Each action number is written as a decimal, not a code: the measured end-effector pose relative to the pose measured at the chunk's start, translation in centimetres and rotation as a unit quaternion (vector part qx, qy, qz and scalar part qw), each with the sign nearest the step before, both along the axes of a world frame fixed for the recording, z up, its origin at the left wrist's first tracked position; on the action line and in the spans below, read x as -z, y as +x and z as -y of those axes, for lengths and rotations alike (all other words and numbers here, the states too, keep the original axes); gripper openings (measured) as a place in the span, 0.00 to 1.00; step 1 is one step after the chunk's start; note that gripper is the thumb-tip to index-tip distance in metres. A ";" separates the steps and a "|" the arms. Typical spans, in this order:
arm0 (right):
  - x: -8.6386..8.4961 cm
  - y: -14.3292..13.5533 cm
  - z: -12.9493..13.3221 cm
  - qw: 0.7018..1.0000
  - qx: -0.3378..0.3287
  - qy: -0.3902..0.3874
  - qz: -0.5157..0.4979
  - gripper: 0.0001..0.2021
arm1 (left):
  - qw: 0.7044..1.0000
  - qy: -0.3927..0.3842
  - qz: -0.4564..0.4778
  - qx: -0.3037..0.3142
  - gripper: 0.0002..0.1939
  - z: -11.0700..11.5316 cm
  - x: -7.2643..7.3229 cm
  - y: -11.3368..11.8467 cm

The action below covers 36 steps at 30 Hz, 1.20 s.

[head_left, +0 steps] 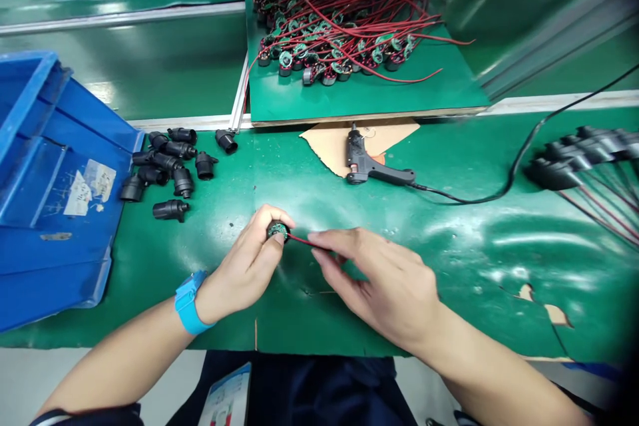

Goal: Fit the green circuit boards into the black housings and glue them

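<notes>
1. The left hand (244, 271) is closed on a small round part (277, 231) with a green circuit board, pinching it between thumb and fingers, the board partly visible between them
2. The right hand (387, 277) has its thumb and fingertips drawn narrow on a red wire (300, 240) that runs from the round part; the two hands are near each other but apart
3. The round part is held over the near-middle of the green bench (309, 329); whether it touches the surface, I cannot tell
4. A blue wristband (188, 303) circles the left wrist
5. Beyond the hands, a black glue gun (358, 163) lies on a piece of cardboard (327, 144), its handle reaching past the cardboard to the right and its black cable (514, 176) running off to the right
6. Farther back, a raised green board (349, 101) bears a heap of similar parts (285, 61) with long red wires tangled over them
7. To the left, black plastic fittings (182, 181) lie scattered beside a blue bin (30, 279) with paper labels on its side
8. At the far right, black pieces (554, 170) sit close together in a row, with red and black leads trailing from them
</notes>
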State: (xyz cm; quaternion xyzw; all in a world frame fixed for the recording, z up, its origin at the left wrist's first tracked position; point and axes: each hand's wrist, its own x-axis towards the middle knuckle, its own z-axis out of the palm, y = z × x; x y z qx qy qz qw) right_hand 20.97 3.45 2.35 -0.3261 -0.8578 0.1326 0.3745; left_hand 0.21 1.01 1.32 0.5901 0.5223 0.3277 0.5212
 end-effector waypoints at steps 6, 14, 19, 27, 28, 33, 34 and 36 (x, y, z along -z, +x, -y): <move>0.4 -0.2 1.2 0.996 -0.057 -0.036 -0.062 0.15 | 0.999 0.031 -0.022 -0.008 0.08 0.2 -0.1 0.3; 0.2 -0.4 1.6 0.994 -0.064 -0.070 -0.060 0.13 | 1.000 -0.004 0.016 -0.001 0.08 0.5 -0.6 0.4; -0.7 0.2 0.8 0.997 -0.025 -0.040 0.057 0.20 | 0.987 -0.107 0.115 0.021 0.09 0.5 -0.4 0.2; -1.1 -0.5 1.6 0.977 0.010 0.102 0.187 0.19 | 0.994 -0.026 0.080 0.064 0.08 1.4 -0.7 1.2; -1.2 -0.4 1.8 0.973 0.011 0.113 0.200 0.21 | 0.994 -0.013 0.058 0.089 0.09 1.4 -0.6 1.4; -1.7 4.4 2.9 0.950 0.139 0.125 0.249 0.12 | 0.972 0.119 -0.167 0.113 0.31 -0.3 -0.9 -0.8; -1.6 6.1 2.8 0.935 0.199 0.125 0.268 0.09 | 0.945 0.191 -0.263 0.043 0.28 -1.0 -1.0 -2.3; -0.8 10.1 2.3 0.888 0.325 0.098 0.310 0.07 | 0.856 0.243 -0.454 -0.041 0.21 -2.9 -1.2 -6.2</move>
